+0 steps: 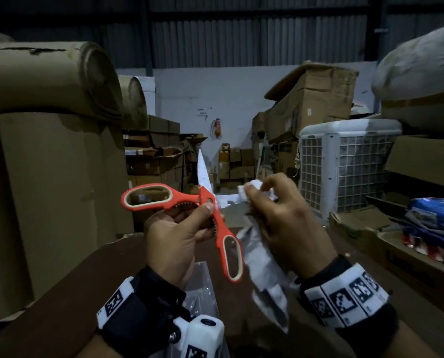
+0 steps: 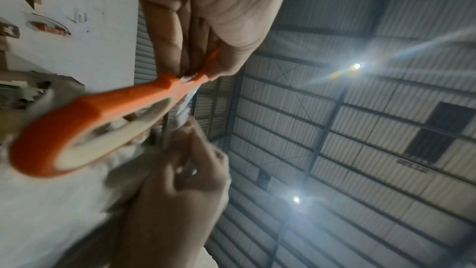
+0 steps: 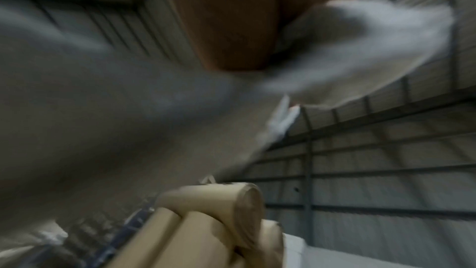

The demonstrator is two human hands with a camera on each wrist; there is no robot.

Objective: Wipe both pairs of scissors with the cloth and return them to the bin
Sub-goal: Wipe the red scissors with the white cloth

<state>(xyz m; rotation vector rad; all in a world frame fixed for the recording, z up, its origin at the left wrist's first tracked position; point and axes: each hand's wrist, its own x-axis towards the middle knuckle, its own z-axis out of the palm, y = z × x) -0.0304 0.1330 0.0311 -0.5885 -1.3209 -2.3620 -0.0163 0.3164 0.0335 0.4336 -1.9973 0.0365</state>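
Above the brown surface [image 1: 91, 275], the left hand [image 1: 174, 236] grips the orange scissors [image 1: 208, 210] near the pivot, handles spread wide, one blade pointing up. The right hand [image 1: 280, 218] clutches the white cloth [image 1: 262, 257], bunched just beside the other blade. This looks like the wiping step on the first pair. Next, the cloth likely needs drawing along each blade, clear of the edge.
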